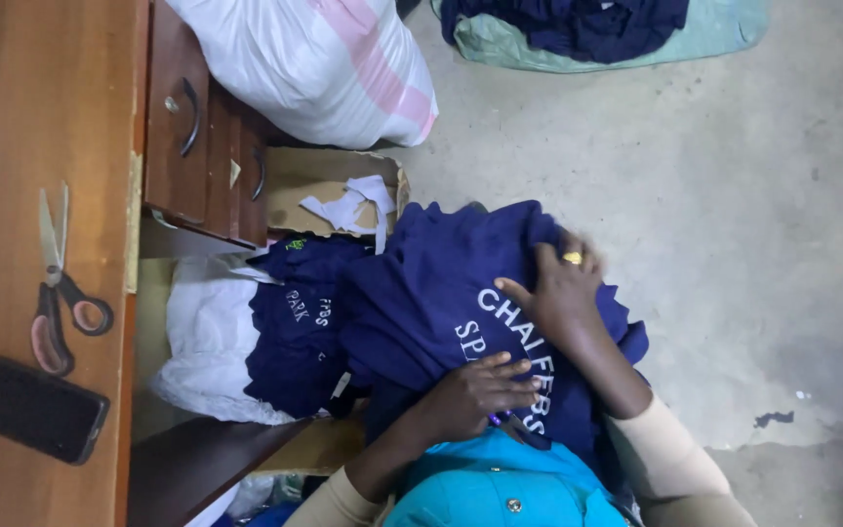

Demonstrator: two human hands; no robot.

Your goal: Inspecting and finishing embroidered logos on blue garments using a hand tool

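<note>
A navy blue garment [441, 293] with white lettering lies bunched on my lap. My left hand [470, 392] curls its fingers into the cloth near the lettering, and a small purple thing shows under the fingers. My right hand [560, 291], with a gold ring on one finger, lies flat on top of the garment, thumb spread. Its fingertips reach the upper fold. A second navy garment [300, 327] lies just left of the first, on a white bag [209, 337].
A wooden desk [12, 117] at the left carries scissors [56, 293] and a black phone [36, 410]; its drawers [192, 127] face the floor space. A large white-and-pink sack [314, 63], a cardboard box [319, 181] with white strips and a green cloth with dark clothes [597, 29] sit on the concrete floor.
</note>
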